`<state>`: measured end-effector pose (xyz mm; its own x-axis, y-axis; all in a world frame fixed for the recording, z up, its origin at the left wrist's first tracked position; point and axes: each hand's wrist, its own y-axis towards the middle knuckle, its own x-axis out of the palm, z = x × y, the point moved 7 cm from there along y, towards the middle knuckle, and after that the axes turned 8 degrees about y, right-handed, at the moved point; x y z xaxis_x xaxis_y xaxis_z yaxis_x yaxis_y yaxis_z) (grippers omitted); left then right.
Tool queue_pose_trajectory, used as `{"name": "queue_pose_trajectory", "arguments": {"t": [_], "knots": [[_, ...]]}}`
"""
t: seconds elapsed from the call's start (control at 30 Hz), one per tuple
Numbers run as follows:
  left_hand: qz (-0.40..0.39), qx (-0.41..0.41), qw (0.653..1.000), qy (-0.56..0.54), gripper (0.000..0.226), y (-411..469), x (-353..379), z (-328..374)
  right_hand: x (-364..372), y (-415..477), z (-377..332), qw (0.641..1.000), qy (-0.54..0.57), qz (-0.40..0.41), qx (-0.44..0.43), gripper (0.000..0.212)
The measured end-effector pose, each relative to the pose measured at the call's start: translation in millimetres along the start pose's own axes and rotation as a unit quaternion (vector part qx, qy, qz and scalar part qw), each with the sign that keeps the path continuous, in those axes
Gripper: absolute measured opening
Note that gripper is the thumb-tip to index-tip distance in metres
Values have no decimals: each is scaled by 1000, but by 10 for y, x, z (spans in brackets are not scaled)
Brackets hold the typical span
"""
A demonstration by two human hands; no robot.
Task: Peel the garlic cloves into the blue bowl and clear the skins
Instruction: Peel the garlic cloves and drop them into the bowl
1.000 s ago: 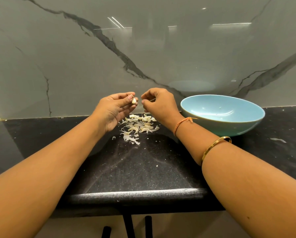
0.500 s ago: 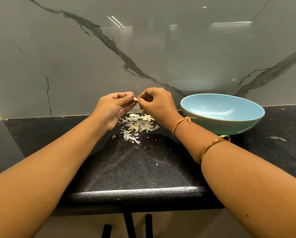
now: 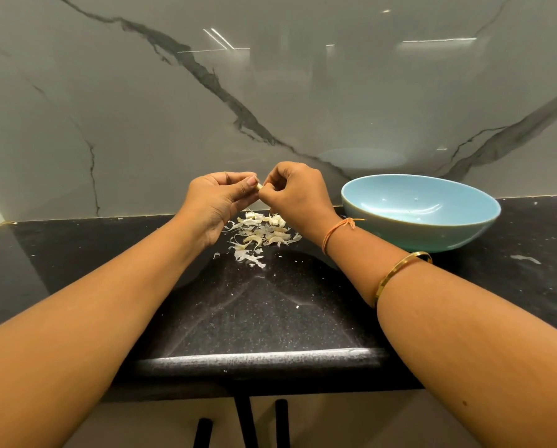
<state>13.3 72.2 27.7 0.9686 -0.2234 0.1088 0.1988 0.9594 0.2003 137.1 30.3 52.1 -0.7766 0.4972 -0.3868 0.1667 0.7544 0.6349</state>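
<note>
- left hand (image 3: pixel 220 198) pinches the garlic clove (image 3: pixel 259 186); right hand (image 3: pixel 294 192), fingers curled, nips its free end.
- peel away from the pinch, over the skins (image 3: pixel 261 236) below.
- blue bowl (image 3: pixel 432 237) sits right of the grip.

Kitchen, domestic by the look. Black speckled stone surface (image 3: pixel 270 318) with a rounded near edge. Glossy marble-look backsplash (image 3: pixel 141 124) with dark veins rises straight off the far edge and reflects strip lights. Pale cabinet front (image 3: pixel 335 421) below the near edge, with dark bar handles (image 3: pixel 282 421) on it. Food prep on top: blue bowl (image 3: pixel 432 236) at right, pile of garlic skins (image 3: pixel 261 236) at centre. Left hand (image 3: pixel 215 202) and right hand (image 3: pixel 298 195) pinch a garlic clove (image 3: pixel 259 186) above the pile. Crumbs and smears scattered about.
</note>
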Motion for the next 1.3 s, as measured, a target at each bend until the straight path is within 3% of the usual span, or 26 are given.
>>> {"name": "queue_pose_trajectory", "arguments": {"t": [0.2,0.67,0.83,0.97,1.13,1.3], "knots": [[-19,-10,999,-30,9,-8,22,7,-11,-17,69,994,90,-14,61,10],[-74,-30,997,9,11,-6,16,50,-169,31,152,994,72,45,67,14],[-54,-12,998,8,13,19,-5,39,-65,26,171,997,2,18,71,21],[-35,-7,999,-5,12,39,-39,41,-4,29,196,997,-34,-34,66,10],[-27,-9,999,-15,11,49,-50,27,37,2,126,997,17,-59,49,7],[-39,-18,999,-9,11,38,-12,-5,85,-19,103,997,33,-60,35,24]]}}
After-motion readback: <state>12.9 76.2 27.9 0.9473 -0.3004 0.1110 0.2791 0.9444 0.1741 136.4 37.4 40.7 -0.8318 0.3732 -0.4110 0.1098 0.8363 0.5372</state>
